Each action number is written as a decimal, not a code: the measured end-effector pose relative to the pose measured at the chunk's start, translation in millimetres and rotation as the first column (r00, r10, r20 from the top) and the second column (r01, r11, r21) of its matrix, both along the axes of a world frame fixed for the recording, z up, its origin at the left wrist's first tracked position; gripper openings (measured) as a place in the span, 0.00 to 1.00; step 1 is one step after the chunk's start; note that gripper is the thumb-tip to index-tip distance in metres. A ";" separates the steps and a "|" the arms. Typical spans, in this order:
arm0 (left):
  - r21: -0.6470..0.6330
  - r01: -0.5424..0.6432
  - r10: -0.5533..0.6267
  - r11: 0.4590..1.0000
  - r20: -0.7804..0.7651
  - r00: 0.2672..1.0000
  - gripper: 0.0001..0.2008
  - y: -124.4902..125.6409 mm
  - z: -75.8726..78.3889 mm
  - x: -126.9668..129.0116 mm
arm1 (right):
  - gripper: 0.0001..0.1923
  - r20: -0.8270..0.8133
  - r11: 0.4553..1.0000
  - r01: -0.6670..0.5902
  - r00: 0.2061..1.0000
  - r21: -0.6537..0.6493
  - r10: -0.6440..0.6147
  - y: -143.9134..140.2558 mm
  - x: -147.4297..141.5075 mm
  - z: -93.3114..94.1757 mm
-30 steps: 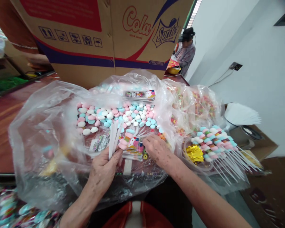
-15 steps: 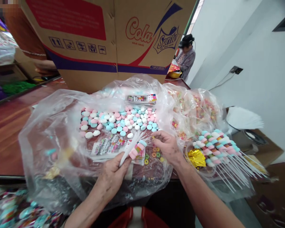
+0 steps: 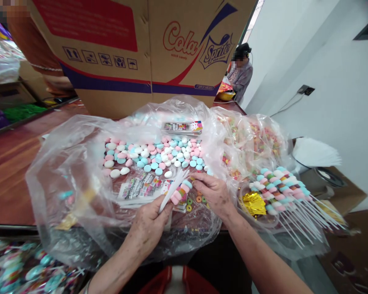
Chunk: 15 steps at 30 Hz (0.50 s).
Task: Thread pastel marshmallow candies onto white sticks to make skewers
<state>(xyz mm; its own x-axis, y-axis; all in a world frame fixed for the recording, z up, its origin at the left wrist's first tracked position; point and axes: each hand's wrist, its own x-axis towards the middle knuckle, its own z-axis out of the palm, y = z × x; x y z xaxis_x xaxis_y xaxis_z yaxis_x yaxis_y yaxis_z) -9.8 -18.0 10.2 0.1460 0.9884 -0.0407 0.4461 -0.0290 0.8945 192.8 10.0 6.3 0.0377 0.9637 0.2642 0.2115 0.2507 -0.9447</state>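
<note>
My left hand [image 3: 153, 218] is closed round a bundle of white sticks [image 3: 173, 188]. Beside them, angled up to the right, is a candy skewer [image 3: 181, 192] with pink, green-orange and blue pieces. At the skewer's upper end my right hand [image 3: 213, 194] pinches a small yellowish ring candy [image 3: 191, 178], partly covered by its fingers. Below that hand, several ring candies [image 3: 199, 199] lie on clear plastic. Beyond both hands spread pink, white and blue candies [image 3: 155, 157]. Printed packets [image 3: 141, 188] lie left of the sticks, partly under them.
A large cardboard carton [image 3: 116, 96] stands at the back. To the right are finished candy skewers [image 3: 283, 188], gold ties [image 3: 254, 203] and bags of ring candies [image 3: 251, 134]. Wrapped candies [image 3: 27, 269] fill the lower left. One person [image 3: 243, 73] is at the back right, another at the left.
My right hand has moved left with the ring candy, up to the skewer's tip. My left hand has shifted slightly right with the sticks.
</note>
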 end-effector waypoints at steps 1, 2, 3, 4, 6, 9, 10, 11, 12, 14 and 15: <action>-0.014 -0.015 0.016 1.000 0.036 0.999 0.15 -0.8 -0.1 1.2 | 0.12 0.109 0.996 -0.006 0.994 0.084 -0.003 -2.2 -0.3 -0.7; -0.027 -0.033 0.035 0.999 0.071 0.997 0.15 -1.6 -0.2 2.6 | 0.14 0.215 0.985 -0.026 0.977 0.172 -0.012 -4.5 -0.7 -1.4; -0.039 -0.053 0.056 0.998 0.101 0.993 0.15 -2.5 -0.4 3.9 | 0.16 0.310 0.965 -0.055 0.950 0.255 -0.028 -6.6 -1.2 -2.0; -0.046 -0.071 0.077 0.996 0.122 0.990 0.15 -3.3 -0.9 5.0 | 0.18 0.393 0.943 -0.090 0.918 0.320 -0.046 -8.4 -1.9 -2.3; -0.051 -0.090 0.096 0.995 0.144 0.985 0.15 -5.0 -3.5 6.1 | 0.20 0.507 0.909 -0.152 0.859 0.388 -0.073 -11.0 -4.3 -2.2; -0.045 -0.095 0.102 0.994 0.185 0.977 0.15 -7.0 -10.5 4.2 | 0.21 0.571 0.893 -0.218 0.819 0.394 -0.053 -11.4 -9.3 1.5; -0.047 -0.100 0.107 0.994 0.202 0.974 0.15 -7.4 -12.7 2.7 | 0.21 0.576 0.888 -0.242 0.817 0.392 -0.032 -10.5 -10.8 4.0; -0.050 -0.107 0.115 0.993 0.219 0.969 0.15 -7.6 -14.3 1.0 | 0.20 0.575 0.881 -0.269 0.818 0.390 -0.004 -8.9 -11.8 7.3; -0.051 -0.116 0.125 0.992 0.238 0.963 0.15 -7.7 -15.0 -0.8 | 0.20 0.566 0.879 -0.283 0.824 0.384 0.019 -6.2 -12.3 11.1; -0.059 -0.143 0.154 0.988 0.283 0.947 0.17 -7.1 -13.9 -4.3 | 0.20 0.520 0.908 -0.248 0.853 0.337 0.040 3.2 -11.9 19.8; -0.063 -0.171 0.182 0.983 0.307 0.934 0.17 -6.6 -12.2 -6.0 | 0.20 0.489 0.934 -0.197 0.872 0.299 0.028 10.3 -11.5 24.2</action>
<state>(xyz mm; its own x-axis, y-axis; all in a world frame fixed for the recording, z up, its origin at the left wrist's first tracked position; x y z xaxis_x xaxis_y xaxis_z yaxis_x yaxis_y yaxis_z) -15.8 -24.6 -2.1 -0.0199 0.9982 -0.0559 0.1415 0.0582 0.9882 181.3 20.4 30.5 -0.2756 0.8063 0.5234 0.5581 0.5776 -0.5958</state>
